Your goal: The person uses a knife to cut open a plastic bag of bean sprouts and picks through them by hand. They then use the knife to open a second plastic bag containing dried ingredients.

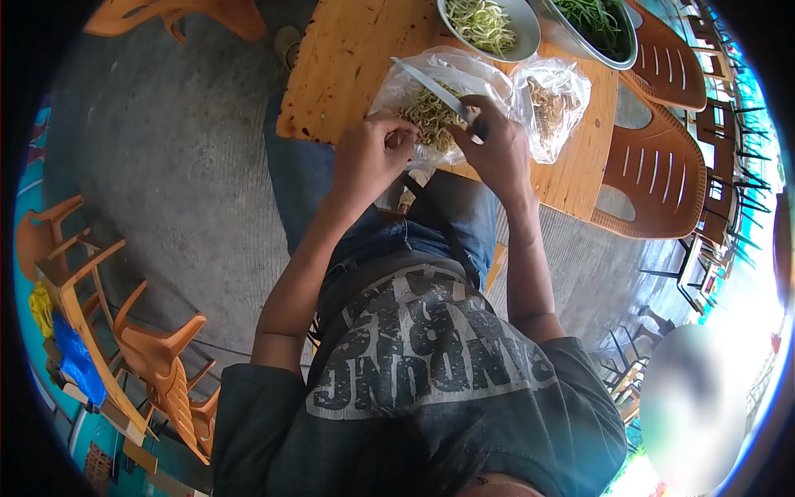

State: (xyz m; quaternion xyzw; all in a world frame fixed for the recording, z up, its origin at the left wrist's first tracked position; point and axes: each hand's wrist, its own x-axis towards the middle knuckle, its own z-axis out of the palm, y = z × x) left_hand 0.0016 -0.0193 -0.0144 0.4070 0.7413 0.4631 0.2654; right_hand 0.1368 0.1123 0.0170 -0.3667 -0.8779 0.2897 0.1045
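Observation:
My right hand (502,153) is closed round the handle of a knife (432,89), its long pale blade pointing up and to the left. Opposite it, my left hand (373,157) has its fingers curled together in a pinch; whatever is between them is too small to make out. Both hands are over the near edge of a clear plastic bag (393,98) spread on the table. On the bag lies a heap of bean sprouts (431,124). Close to my right hand, a second clear bag (571,87) holds thin brownish scraps (544,112).
The wooden table (331,79) carries a bowl (528,33) of pale sprouts and a metal pot (619,63) of green leaves at its far side. Orange plastic chairs (658,178) stand along the right. More chairs (153,356) are at the lower left on the concrete floor (182,166).

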